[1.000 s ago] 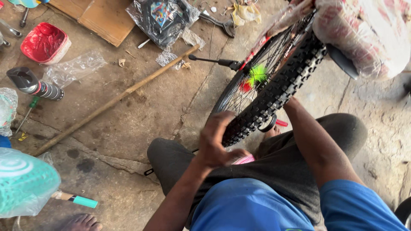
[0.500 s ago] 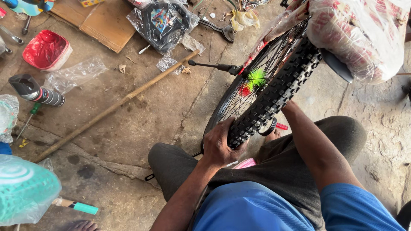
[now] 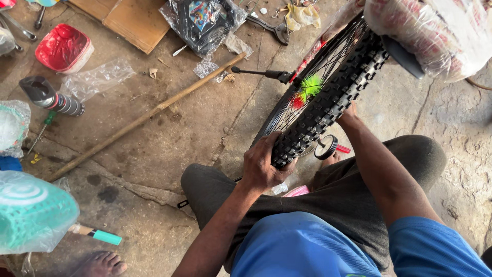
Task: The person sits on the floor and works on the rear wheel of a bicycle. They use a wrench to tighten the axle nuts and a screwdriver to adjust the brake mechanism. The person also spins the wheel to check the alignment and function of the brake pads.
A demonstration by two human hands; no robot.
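A bicycle wheel with a knobby black tyre (image 3: 328, 105) stands upright between my knees, its spokes carrying green and red decorations (image 3: 309, 88). My left hand (image 3: 264, 164) is wrapped over the near lower part of the tyre, fingers closed on the tread. My right hand (image 3: 349, 114) presses against the tyre's right side higher up; its fingers are hidden behind the rubber. A small black wheel with a red axle (image 3: 327, 147) lies by my right leg.
On the concrete floor lie a long wooden stick (image 3: 146, 115), a black spray can (image 3: 48, 97), a red bowl (image 3: 62, 47), a plywood board (image 3: 130, 20), plastic bags and hand tools. A teal basket in plastic wrap (image 3: 31, 213) and a bare foot (image 3: 100, 264) sit at the lower left.
My left hand has slid up the tyre and settled with a firmer grip on the tread. The view has shifted slightly, and the wheel stays in place.
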